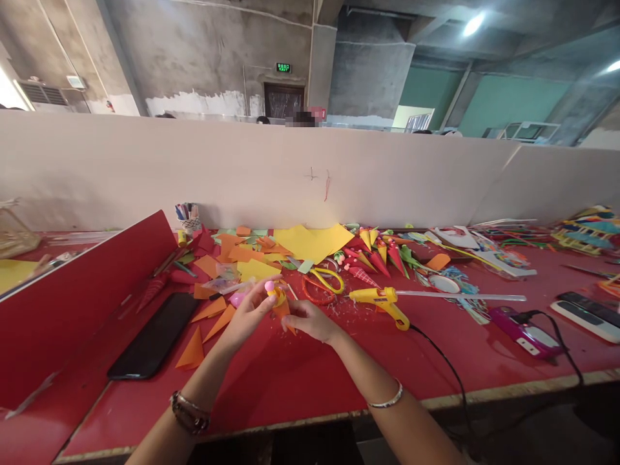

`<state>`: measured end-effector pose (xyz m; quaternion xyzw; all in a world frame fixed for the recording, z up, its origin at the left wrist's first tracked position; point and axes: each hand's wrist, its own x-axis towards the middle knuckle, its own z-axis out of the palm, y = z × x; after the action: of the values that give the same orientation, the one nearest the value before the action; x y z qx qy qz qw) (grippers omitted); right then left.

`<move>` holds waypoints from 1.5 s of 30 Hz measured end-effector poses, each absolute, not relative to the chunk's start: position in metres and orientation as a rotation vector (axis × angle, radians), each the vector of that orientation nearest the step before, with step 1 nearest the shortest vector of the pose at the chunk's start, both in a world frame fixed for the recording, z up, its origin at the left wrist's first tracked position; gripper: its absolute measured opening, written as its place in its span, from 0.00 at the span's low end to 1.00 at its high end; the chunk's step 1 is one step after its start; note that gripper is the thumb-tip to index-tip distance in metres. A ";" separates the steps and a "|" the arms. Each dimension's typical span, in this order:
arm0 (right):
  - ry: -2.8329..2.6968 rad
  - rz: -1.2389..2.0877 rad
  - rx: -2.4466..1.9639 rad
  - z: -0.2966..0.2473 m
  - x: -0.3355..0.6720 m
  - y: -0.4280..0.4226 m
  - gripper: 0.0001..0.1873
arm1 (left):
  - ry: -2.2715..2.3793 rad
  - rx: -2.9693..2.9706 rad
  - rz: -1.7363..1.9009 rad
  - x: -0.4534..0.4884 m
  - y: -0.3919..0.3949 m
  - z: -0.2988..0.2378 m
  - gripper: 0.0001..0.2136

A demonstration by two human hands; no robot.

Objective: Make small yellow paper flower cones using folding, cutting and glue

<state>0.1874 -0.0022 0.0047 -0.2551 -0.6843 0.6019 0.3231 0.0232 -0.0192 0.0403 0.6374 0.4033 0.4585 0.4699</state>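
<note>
Between my hands is a small orange paper cone (281, 310) with a yellow, ruffled-looking top and its point toward me. At its upper left is a pink ball (269, 285). My left hand (249, 314) closes on the cone's upper side, thumb and fingers close by the pink ball. Lower down on the right, my right hand (312, 321) pinches the cone; its fingertips are partly hidden. Orange paper triangles (192, 350) lie left of my left hand. Beyond the hands are yellow- and orange-handled scissors (328, 281). Right of them rests a yellow glue gun (380, 302) with a clear stick in it.
A black phone (154, 336) lies left, beside an upright red board (87, 316). Finished-looking paper cones (380, 258) and yellow paper (310, 244) are piled at the back. A purple power socket (526, 332) and cables sit right. A pale partition (242, 174) closes the table's far side.
</note>
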 end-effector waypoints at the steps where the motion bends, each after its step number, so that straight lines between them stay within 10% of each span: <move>1: -1.790 1.577 -0.669 0.004 0.187 -0.002 0.13 | 0.993 1.575 1.137 0.023 -0.020 0.041 0.23; 45: -1.779 1.574 -0.638 0.003 0.187 -0.002 0.11 | 1.075 1.711 1.111 0.017 -0.017 0.038 0.21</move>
<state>0.1874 -0.0017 0.0034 -0.2444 -0.6816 0.6032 0.3344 0.0173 -0.0171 0.0382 0.6783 0.4262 0.4401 0.4057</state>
